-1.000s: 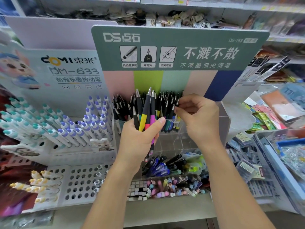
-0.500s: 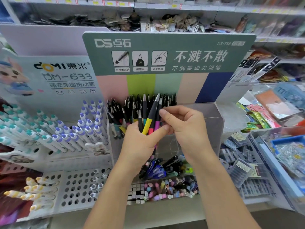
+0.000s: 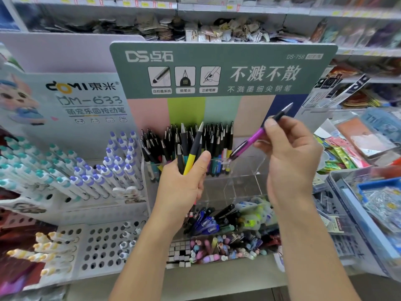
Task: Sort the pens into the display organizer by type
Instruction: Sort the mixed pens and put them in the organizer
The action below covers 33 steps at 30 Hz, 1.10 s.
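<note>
Head view: the left hand (image 3: 184, 183) grips a small bundle of pens (image 3: 191, 157) — one yellow-barrelled — upright just in front of the clear display organizer (image 3: 245, 170), whose left compartments hold black-tipped pens. The right hand (image 3: 290, 157) pinches a single purple pen (image 3: 253, 139), tilted, tip up to the right, above the organizer's right compartment — apart from the bundle.

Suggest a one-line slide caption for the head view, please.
Right hand lifts a purple pen while left hand grips a pen bunch.
</note>
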### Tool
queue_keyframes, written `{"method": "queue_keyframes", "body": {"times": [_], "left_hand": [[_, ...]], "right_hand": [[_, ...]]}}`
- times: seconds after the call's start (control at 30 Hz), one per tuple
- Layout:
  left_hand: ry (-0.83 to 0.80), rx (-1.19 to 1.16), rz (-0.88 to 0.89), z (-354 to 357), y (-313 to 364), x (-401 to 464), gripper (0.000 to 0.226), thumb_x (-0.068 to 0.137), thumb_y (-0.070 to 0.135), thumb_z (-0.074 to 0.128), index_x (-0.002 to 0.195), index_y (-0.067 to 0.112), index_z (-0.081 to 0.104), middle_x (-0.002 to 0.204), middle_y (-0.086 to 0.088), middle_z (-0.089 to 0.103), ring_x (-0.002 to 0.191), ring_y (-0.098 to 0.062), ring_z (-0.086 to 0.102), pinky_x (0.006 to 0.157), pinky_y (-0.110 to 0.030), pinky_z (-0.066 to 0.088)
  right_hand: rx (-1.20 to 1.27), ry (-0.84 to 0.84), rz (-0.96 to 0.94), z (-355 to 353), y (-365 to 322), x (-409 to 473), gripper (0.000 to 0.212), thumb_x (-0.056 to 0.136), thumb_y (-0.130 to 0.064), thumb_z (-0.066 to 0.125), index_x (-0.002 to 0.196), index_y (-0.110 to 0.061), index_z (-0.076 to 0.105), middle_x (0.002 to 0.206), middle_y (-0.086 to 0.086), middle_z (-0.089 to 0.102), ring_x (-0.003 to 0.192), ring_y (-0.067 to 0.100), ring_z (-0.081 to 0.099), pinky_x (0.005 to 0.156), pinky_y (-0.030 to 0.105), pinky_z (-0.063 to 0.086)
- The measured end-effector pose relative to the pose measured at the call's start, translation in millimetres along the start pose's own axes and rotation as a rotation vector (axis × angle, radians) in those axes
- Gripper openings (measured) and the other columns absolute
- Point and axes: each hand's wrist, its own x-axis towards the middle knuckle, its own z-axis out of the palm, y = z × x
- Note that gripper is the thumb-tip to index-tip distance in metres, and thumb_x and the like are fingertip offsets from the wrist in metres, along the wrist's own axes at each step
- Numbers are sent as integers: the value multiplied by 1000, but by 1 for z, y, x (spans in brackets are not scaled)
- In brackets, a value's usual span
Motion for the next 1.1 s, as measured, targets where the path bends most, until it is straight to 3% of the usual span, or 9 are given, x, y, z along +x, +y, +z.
{"method": "queue_keyframes", "body": {"times": [0.07, 0.17, 0.33, 0.47, 0.63, 0.7, 0.8, 0.97, 1.1], "left_hand": [[-5, -1, -4, -4, -1, 1, 37, 95, 40, 63, 76, 9, 55, 58, -6, 42, 49, -19, 36, 42, -27, 28], [-17, -8, -6, -6, -1, 1, 36, 96, 41, 62, 77, 10, 55, 57, -3, 47, 47, -17, 38, 43, -25, 32], [-9, -26, -18, -7, 0, 1, 37, 94, 41, 64, 73, 13, 56, 56, -2, 48, 46, -16, 40, 44, -27, 32], [-6, -36, -26, -6, 0, 0, 38, 92, 42, 65, 72, 12, 57, 55, -3, 47, 46, -17, 39, 43, -26, 32], [-19, -43, -43, -1, 1, -2, 39, 93, 45, 63, 74, 12, 57, 56, -3, 47, 46, -16, 38, 43, -26, 32], [-21, -44, -43, 0, 2, -2, 39, 91, 46, 64, 73, 12, 58, 56, -3, 47, 46, -16, 38, 42, -25, 31], [-27, -41, -42, 1, 3, -2, 41, 88, 48, 64, 75, 11, 57, 57, -4, 46, 46, -16, 37, 42, -25, 31], [-55, -23, -52, 5, 4, -2, 41, 92, 48, 60, 77, 10, 57, 54, 0, 47, 45, -14, 38, 42, -25, 31], [-141, 27, -10, 10, 4, -2, 43, 82, 53, 62, 72, 11, 59, 53, 0, 47, 44, -14, 39, 42, -27, 32]], "right_hand": [[-196, 34, -176, -4, 3, 12, 9, 95, -8, 67, 92, -16, 70, 78, -4, 71, 70, 15, 71, 67, 29, 60], [-421, -40, -266, 1, 15, 17, 7, 93, -20, 70, 95, -27, 71, 82, -7, 74, 76, 16, 73, 73, 40, 62], [-551, -194, -220, 12, 24, 12, 27, 89, -12, 72, 88, -38, 66, 77, -14, 73, 71, 4, 68, 69, 19, 54], [-592, -205, -225, 13, 27, 16, 24, 88, -12, 74, 91, -35, 69, 79, -13, 74, 73, 6, 67, 68, 17, 51], [-723, -346, -150, 9, 37, 26, 17, 82, -11, 79, 90, -25, 73, 83, -8, 72, 74, 8, 64, 70, 21, 51], [-767, -346, -148, 6, 42, 23, 16, 80, -11, 81, 89, -23, 74, 80, -10, 70, 71, 6, 61, 67, 16, 47], [-772, -348, -114, 4, 41, 20, 14, 81, -12, 82, 87, -21, 74, 73, -10, 67, 66, 1, 58, 62, 9, 43], [-698, -240, -111, -2, 17, 15, 10, 85, -28, 79, 93, -24, 75, 76, -11, 70, 68, -2, 62, 65, 14, 47], [-344, -442, 189, 5, 4, -4, 9, 91, -26, 72, 90, -20, 79, 66, -8, 69, 56, 3, 57, 53, 17, 45]]}}
